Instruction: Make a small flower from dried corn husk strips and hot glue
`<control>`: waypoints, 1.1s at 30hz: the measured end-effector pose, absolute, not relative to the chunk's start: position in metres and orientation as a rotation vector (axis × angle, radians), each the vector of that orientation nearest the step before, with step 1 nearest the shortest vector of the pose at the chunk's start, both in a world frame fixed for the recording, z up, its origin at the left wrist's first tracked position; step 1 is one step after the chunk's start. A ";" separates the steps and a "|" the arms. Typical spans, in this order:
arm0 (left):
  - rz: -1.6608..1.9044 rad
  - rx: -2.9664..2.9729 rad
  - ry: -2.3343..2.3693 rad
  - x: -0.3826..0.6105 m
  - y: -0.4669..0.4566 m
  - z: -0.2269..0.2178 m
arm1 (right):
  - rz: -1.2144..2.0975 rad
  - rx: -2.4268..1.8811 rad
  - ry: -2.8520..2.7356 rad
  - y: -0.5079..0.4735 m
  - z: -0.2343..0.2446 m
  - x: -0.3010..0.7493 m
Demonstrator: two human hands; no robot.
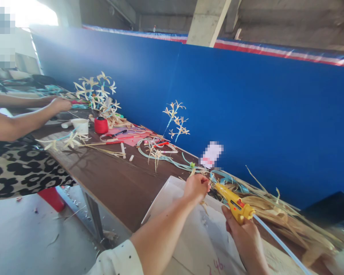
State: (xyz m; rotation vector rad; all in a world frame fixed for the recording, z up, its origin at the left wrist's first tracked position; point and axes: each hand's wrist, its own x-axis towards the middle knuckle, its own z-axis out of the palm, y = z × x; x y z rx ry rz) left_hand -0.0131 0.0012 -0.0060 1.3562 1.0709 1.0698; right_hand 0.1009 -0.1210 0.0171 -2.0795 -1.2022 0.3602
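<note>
My right hand (242,231) is closed around a yellow glue gun (235,202) with a white glue stick (278,242) sticking out of its back. The nozzle points up and left toward my left hand (196,188). That hand is pinched on a small straw piece (208,178), too small to make out, just above a white board (166,198) on the brown table (117,179). Dry straw strips (278,214) lie heaped behind the gun.
A blue wall panel (246,107) runs along the table's far edge. Straw flower sprigs (176,120), pale green strips, a red thread spool (101,125) and a white cup (80,125) lie further left. Another person's arms (23,118) work at the far end.
</note>
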 end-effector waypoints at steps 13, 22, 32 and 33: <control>1.052 1.418 1.082 -0.014 -0.001 -0.006 | 0.368 -2.076 -1.181 -0.119 0.014 0.106; 1.030 1.425 1.076 -0.013 -0.001 -0.006 | 0.356 -2.023 -1.149 -0.121 0.016 0.103; 1.003 1.409 1.073 -0.015 -0.005 -0.001 | 0.361 -2.059 -1.119 -0.120 0.017 0.108; 0.999 1.409 1.074 -0.015 -0.005 -0.001 | 0.364 -2.064 -1.120 -0.120 0.017 0.108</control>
